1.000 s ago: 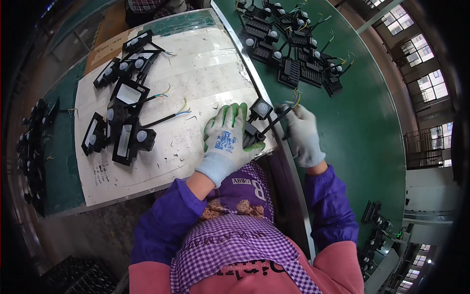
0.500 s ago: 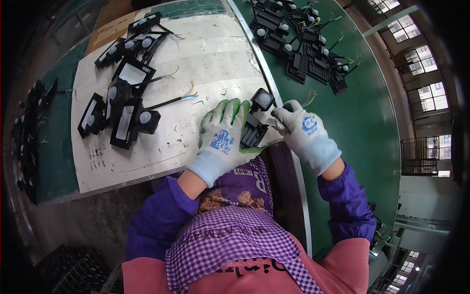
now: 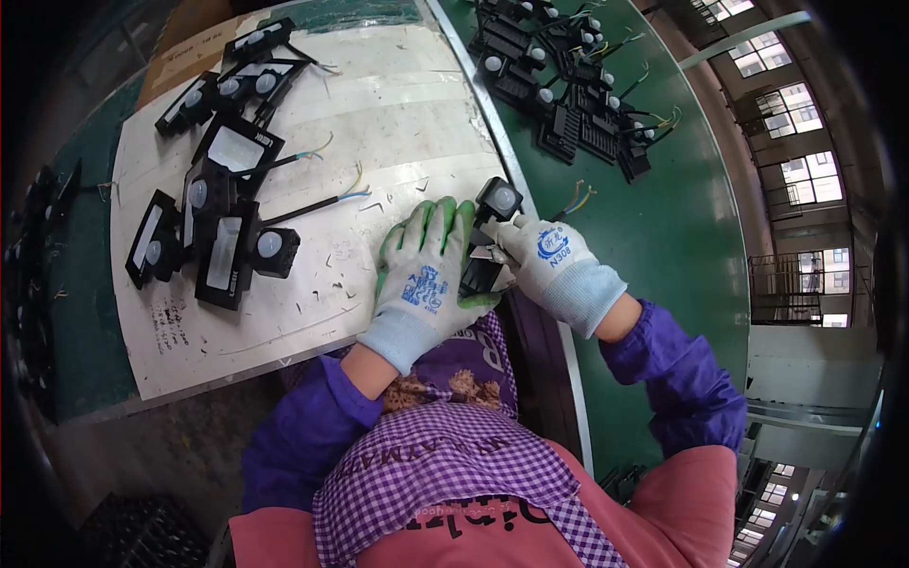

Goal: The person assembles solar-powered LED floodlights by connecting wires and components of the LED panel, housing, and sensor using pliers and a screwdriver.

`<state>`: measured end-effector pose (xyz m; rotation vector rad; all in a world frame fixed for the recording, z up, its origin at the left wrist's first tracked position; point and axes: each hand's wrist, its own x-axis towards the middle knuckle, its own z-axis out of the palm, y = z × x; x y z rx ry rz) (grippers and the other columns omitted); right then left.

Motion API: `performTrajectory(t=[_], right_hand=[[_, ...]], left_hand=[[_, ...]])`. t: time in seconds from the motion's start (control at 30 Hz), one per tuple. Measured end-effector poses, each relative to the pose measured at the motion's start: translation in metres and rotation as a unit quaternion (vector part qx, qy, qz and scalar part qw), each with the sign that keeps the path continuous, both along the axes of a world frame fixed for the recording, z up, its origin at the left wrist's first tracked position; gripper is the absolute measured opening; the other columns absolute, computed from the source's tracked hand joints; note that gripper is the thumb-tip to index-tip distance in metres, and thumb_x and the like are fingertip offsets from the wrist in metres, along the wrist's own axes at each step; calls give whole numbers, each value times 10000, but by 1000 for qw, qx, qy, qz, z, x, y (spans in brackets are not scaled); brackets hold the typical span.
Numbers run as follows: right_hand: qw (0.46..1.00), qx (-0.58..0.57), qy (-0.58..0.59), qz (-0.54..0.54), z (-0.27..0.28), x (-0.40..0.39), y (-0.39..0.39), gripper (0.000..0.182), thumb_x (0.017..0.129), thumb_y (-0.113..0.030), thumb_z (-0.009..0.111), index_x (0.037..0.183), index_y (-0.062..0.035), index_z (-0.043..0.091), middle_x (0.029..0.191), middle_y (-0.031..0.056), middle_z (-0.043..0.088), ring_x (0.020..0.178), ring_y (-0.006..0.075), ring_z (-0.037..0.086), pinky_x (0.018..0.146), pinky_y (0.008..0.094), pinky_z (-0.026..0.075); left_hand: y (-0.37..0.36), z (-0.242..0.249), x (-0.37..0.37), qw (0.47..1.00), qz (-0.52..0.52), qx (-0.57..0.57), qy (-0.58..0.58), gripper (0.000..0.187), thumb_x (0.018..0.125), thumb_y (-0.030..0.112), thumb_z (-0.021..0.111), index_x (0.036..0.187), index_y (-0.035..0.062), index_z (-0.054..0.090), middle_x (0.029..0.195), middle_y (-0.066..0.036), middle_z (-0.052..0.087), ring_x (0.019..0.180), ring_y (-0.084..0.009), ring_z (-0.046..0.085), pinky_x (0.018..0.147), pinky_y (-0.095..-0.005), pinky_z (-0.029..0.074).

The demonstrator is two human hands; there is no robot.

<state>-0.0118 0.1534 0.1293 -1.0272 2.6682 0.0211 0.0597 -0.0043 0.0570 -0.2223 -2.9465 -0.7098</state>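
A black floodlight with a motion sensor lies at the right edge of the white board. My gloved left hand rests over the light's left side, fingers stretched forward, thumb along its near edge, holding it in place. From the right, my gloved right hand reaches onto the same light just below the sensor, fingers pinched together. A small pale, shiny piece shows at those fingertips; its kind I cannot make out. Both hands hide much of the light's housing. A cable with bare coloured wires sticks out beyond the right hand.
Several black sensor floodlights lie on the left of the white board, among dark scraps. More floodlights cover the far part of the green table. A metal edge strip runs between board and green table.
My right hand has moved left and closer in, its fingertips now over the floodlight below the sensor. The left hand stays on the light. The whole view has shifted slightly left.
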Motion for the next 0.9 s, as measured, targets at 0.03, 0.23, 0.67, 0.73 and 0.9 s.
performTrajectory(t=[0.03, 0.23, 0.67, 0.73, 0.9], right_hand=[[1000, -22, 11, -6, -1, 4, 3, 278, 866, -126, 534, 1133, -77, 592, 986, 177, 630, 820, 342, 640, 722, 419, 512], [917, -332, 210, -66, 26, 48, 33, 291, 767, 6, 608, 1054, -40, 619, 885, 129, 636, 716, 283, 648, 659, 358, 533], [606, -599, -440, -283, 23, -22, 40, 182, 921, -195, 617, 870, -22, 630, 626, -25, 548, 465, 28, 451, 408, 159, 352], [544, -639, -445, -312, 10, -17, 32, 187, 926, -194, 606, 870, -16, 624, 600, -26, 528, 440, 31, 440, 387, 159, 347], [610, -636, -354, -314, 15, -7, 26, 261, 919, -269, 628, 909, -9, 648, 596, -35, 526, 436, 21, 445, 387, 165, 330]], left_hand=[[0, 1, 0, 1000, 2, 1, -2, 1098, 654, 636, 702, 1470, 65, 239, 1442, -163, 330, 1337, -360, 311, 1095, -488, 241], [1, 12, 7, 995, 23, 6, 95, 958, 674, 633, 678, 1409, 88, 394, 1438, -173, 347, 1340, -363, 283, 1087, -510, 235], [48, 12, -46, 750, -63, 655, -68, 344, 848, -66, 468, 1186, -65, 529, 1063, -65, 607, 990, -132, 576, 900, -256, 452], [45, 4, -45, 720, -82, 686, -67, 275, 913, 32, 534, 1172, -59, 536, 1029, -44, 608, 904, -98, 568, 847, -229, 463], [43, 26, -49, 850, -73, 522, -2, 227, 959, 116, 540, 1116, -44, 571, 945, -42, 638, 833, -81, 579, 755, -232, 481]])
